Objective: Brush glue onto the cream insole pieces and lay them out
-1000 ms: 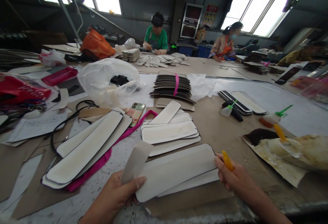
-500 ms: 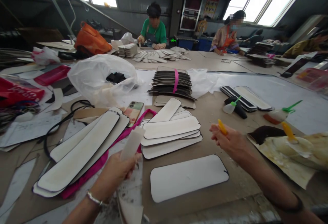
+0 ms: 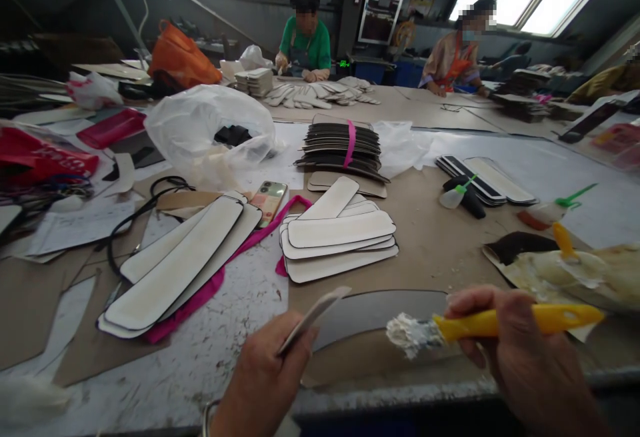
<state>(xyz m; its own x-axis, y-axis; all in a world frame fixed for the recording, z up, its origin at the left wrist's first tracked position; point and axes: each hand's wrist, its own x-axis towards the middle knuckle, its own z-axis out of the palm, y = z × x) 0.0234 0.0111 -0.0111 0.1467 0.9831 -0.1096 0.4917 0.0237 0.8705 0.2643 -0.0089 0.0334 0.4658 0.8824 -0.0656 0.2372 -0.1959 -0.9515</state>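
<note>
My left hand (image 3: 265,374) is closed on a thin pale strip (image 3: 320,310), seen nearly edge-on. In my right hand (image 3: 530,357) is a brush with a yellow handle (image 3: 473,325), held level. Thick white paste cakes its bristles (image 3: 407,334), which point left toward my left hand. Beneath and behind both hands, a grey panel with a dark edge (image 3: 380,307) lies at the front of the table, partly hidden by the left hand and strip. Beyond it sits a loose stack of white rounded panels (image 3: 343,230). More long white panels (image 3: 175,264) lie fanned at the left.
A bundle of dark panels (image 3: 330,144) tied with pink stands farther back. Glue-smeared material (image 3: 575,270) with another yellow handle lies right, near squeeze bottles (image 3: 453,197). A phone (image 3: 270,200) and plastic bag (image 3: 200,124) are left. Two co-workers (image 3: 306,44) sit across.
My right hand has come down and nearer, swinging the brush into sight. My left hand has moved right and lower, tilting the strip. A grey surface now shows where a white panel lay.
</note>
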